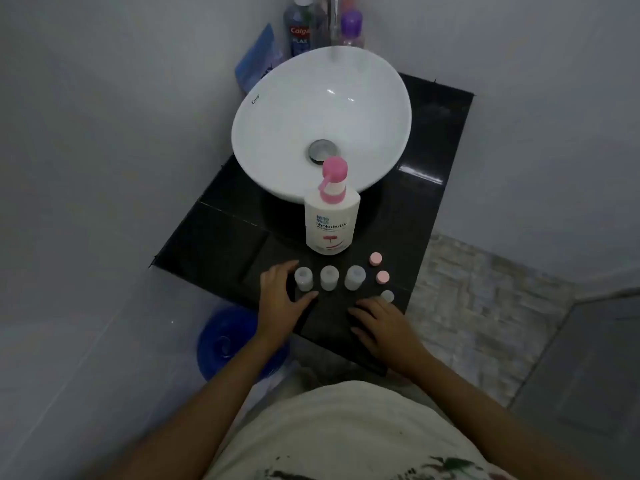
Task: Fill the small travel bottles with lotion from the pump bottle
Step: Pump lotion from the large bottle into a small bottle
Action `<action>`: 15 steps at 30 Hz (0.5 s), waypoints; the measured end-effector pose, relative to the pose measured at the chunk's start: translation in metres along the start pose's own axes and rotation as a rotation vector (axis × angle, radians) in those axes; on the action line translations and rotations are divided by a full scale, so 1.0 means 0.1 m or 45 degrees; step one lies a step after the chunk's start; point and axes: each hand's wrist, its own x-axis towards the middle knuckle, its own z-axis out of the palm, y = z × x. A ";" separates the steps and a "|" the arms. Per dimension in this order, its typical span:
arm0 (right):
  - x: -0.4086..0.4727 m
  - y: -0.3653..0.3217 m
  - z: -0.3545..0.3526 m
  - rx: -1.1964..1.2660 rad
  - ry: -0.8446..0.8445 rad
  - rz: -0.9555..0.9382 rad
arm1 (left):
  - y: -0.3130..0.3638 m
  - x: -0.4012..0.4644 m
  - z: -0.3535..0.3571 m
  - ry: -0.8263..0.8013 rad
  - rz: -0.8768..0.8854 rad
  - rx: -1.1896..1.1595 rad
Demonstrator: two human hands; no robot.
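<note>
A white pump bottle (331, 221) with a pink pump head stands on the black counter (214, 237) just in front of the basin. Three small translucent travel bottles stand uncapped in a row before it: left (303, 278), middle (329, 277), right (355, 277). To their right lie two pink caps (375, 258) (382, 277) and one whitish cap (388, 296). My left hand (277, 299) sits beside the left bottle, fingers and thumb spread on either side of it. My right hand (377, 323) rests flat on the counter just below the whitish cap.
A white bowl basin (277, 109) fills the back of the counter, with a tap (334, 19), a mouthwash bottle (300, 29), a purple bottle (351, 29) and a blue packet (256, 60) behind it. A blue bucket (221, 341) stands on the floor, left of the counter's front edge.
</note>
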 end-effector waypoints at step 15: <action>1.07 -0.34 -1.72 0.596 0.973 -0.016 | 0.70 0.22 -0.61 0.197 0.091 -0.137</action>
